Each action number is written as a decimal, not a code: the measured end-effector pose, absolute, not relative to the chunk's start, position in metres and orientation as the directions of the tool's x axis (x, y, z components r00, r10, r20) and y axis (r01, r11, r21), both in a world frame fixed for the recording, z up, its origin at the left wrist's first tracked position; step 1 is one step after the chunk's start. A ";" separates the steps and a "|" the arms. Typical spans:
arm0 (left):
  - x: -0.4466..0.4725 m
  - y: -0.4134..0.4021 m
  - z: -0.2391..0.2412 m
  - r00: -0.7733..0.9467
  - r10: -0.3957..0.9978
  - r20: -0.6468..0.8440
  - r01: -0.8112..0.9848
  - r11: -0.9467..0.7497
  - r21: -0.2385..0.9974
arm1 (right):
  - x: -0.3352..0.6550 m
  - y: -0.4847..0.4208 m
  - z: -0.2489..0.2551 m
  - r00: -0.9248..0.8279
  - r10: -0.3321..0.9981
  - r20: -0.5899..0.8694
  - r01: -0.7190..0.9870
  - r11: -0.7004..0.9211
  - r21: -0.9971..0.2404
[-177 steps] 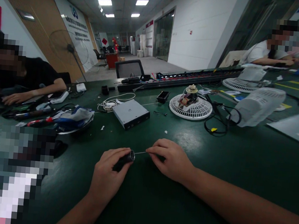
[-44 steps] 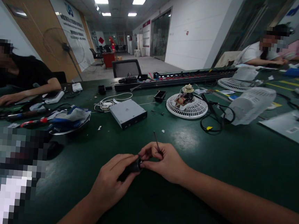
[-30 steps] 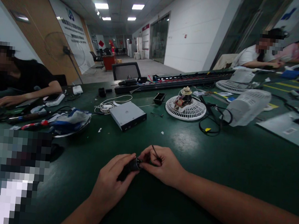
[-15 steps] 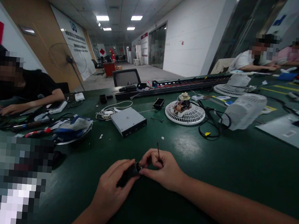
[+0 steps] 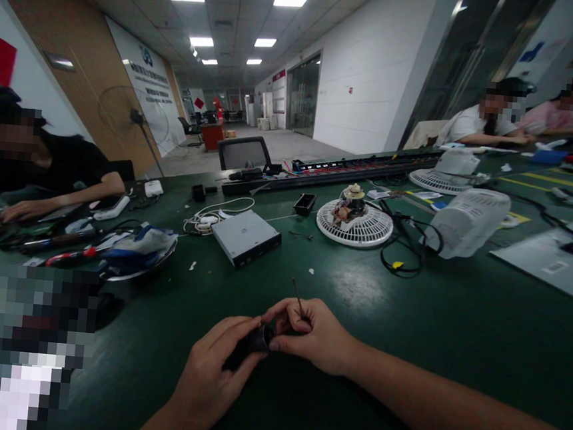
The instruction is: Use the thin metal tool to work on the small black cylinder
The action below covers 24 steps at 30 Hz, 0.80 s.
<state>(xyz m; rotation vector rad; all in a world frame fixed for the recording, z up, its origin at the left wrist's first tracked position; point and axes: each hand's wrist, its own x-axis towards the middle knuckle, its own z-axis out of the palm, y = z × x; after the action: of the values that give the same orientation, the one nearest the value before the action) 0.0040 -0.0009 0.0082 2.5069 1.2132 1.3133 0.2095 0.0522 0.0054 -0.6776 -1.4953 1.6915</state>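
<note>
My left hand is wrapped round a small black cylinder low over the green table. My right hand pinches at the cylinder's open end, its fingers closed. A thin dark rod sticks up and back out of my right hand's fingers. The two hands touch at the cylinder.
Beyond my hands lie a grey drive box, a white fan grille with a motor, a white fan housing with black cables, and a metal dish of tools. People sit at the left and far right.
Earlier the thin rod lay level between my hands; now it points up from my right hand, which has closed in on the cylinder's end. The view has tilted slightly upward.
</note>
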 end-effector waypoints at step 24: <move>0.002 0.002 0.004 0.264 0.740 0.619 0.635 -0.617 0.466 | 0.219 0.052 0.012 -0.554 0.762 0.335 0.027 0.419 -0.908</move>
<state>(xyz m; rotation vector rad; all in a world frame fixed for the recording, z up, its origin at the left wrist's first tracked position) 0.0016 0.0022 0.0037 2.3969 1.3104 1.2828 0.2192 0.0521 0.0121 -0.6722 -1.8945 1.1925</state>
